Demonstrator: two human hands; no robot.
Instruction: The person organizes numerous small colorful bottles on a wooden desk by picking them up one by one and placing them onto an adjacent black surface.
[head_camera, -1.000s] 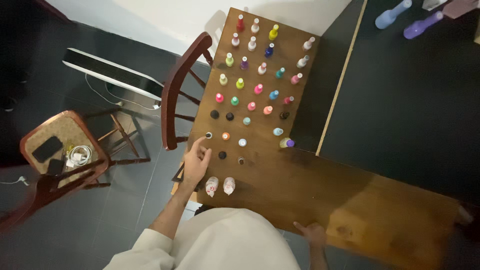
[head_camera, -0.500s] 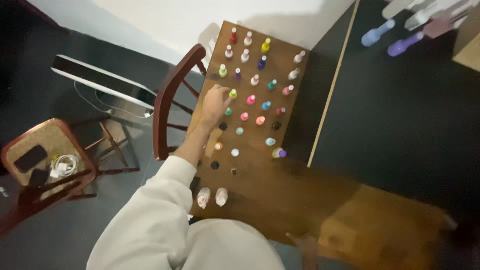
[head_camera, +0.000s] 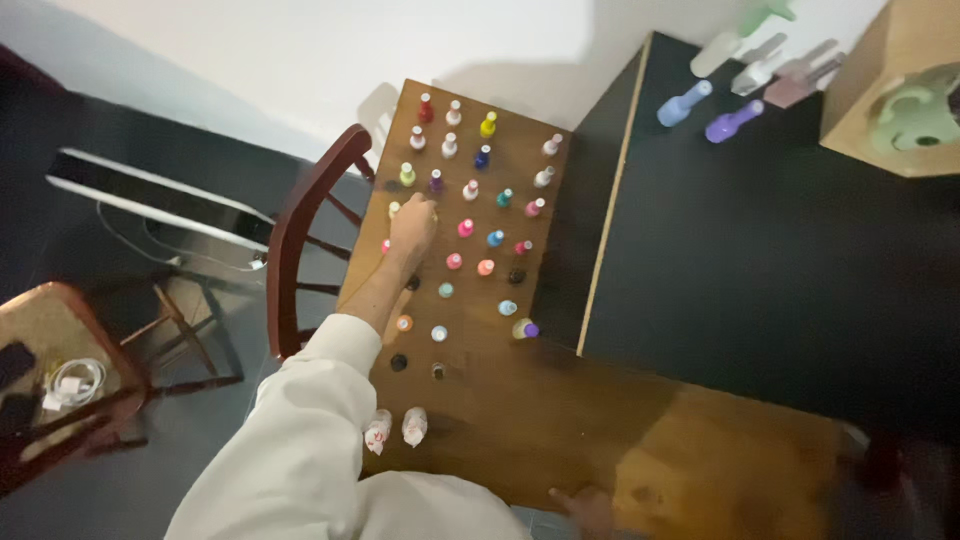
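Left hand (head_camera: 413, 227) over nail polish bottles (head_camera: 466, 228) on wooden table (head_camera: 560, 400); right hand (head_camera: 585, 505) at table edge.

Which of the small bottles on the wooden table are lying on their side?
The two pale bottles at the table's near edge, by the sleeve; all the others stand upright.

**A room in a home, set up as a small nail-polish station**

We were in what looked like a domestic room. A long wooden table (head_camera: 560, 400) stood against a plain white wall (head_camera: 300, 50), with rows of small nail polish bottles (head_camera: 480, 200) in many colours ranged on it. Two dark wooden chairs (head_camera: 300, 230) stood on a grey tiled floor (head_camera: 200, 420); one seat (head_camera: 40, 330) carried a coiled white charger cable (head_camera: 75, 380). A flat white heater (head_camera: 150, 200) ran along the wall.
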